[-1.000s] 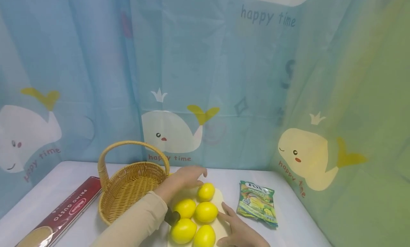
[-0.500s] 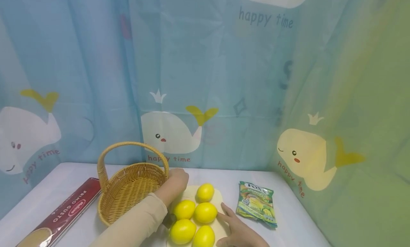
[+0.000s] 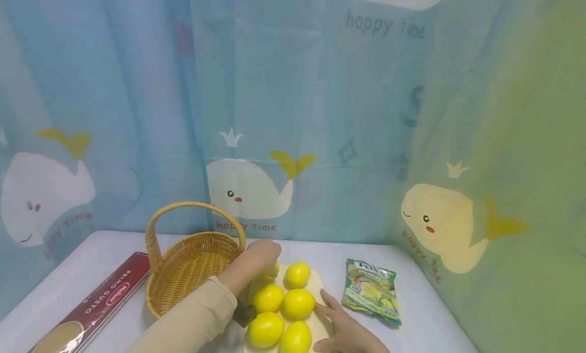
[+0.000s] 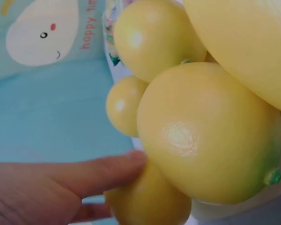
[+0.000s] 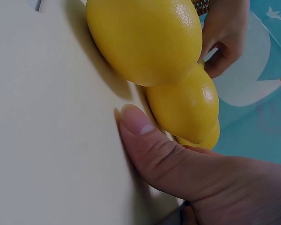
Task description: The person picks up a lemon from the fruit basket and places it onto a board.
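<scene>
The lemon (image 3: 274, 269) sits in your left hand (image 3: 256, 264), at the far left corner of the pale board (image 3: 320, 312), just beside the rim of the wicker basket (image 3: 192, 271); only a sliver of yellow shows past your curled fingers in the head view, and the left wrist view shows your thumb (image 4: 98, 176) pressed against its side. That grip is narrow, closed round the fruit. Just to the right of it lies one lemon at the back of the board (image 3: 297, 274), and nearer to you than the grip lie four more in two rows, touching one another (image 3: 297, 303). Your right hand (image 3: 350, 332) rests flat on the board's near right part, fingers straight and holding nothing, its fingertips just beside the right-hand lemon of the middle row; the right wrist view shows the thumb (image 5: 145, 136) lying against the board next to that lemon. Right of this hand, a green snack packet (image 3: 372, 291) lies on the white surface (image 3: 435, 312). Left of the basket lies a long red pasta box (image 3: 93, 308).
</scene>
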### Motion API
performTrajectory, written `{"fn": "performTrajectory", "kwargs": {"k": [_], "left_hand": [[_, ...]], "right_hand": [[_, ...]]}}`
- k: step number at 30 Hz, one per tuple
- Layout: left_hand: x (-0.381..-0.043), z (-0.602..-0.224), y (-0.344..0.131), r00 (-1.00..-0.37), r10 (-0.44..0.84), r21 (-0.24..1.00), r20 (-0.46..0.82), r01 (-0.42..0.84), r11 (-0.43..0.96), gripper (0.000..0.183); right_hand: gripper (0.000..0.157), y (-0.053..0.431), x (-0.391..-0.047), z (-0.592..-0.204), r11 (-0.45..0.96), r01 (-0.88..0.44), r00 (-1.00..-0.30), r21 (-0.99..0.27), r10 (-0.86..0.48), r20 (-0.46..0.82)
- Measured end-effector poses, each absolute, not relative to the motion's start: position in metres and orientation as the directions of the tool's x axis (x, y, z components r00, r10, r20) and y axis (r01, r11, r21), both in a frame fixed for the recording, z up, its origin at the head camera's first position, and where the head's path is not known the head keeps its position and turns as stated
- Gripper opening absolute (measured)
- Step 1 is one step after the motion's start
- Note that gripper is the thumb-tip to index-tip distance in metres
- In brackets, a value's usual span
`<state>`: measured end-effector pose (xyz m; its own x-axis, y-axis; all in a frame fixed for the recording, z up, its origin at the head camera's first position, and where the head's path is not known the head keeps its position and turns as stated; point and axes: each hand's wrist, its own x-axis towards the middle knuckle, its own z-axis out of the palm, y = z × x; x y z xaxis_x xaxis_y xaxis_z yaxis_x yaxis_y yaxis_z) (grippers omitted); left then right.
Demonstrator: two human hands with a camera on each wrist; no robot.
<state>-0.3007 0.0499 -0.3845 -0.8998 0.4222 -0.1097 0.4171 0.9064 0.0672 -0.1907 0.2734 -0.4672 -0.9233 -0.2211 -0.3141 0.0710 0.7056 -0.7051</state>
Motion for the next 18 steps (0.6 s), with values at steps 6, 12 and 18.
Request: {"fn": "performTrajectory", "kwargs": {"k": [6,12,18], "left_hand": [[-0.2928,-0.3788,0.048,-0.856,0.481,0.159,-0.19,0.456,0.875,0.03],[-0.2913,-0.3823,0.044,-0.841,0.509,0.237,-0.183,0.465,0.853,0.034],[-0.2945,-0.3829,0.0424,-0.821,0.527,0.31,-0.22,0.453,0.836,0.023]], "right_hand": [[0.088,0.2731,-0.1913,-0.4678,0.696,0.13,-0.923,-0.706,-0.175,-0.342],[0.088,0.273,-0.1919,-0.4673,0.707,0.123,-0.923,-0.696,-0.176,-0.342],[0.087,0.273,-0.1922,-0.4667,0.704,0.122,-0.921,-0.7,-0.184,-0.344]]}}
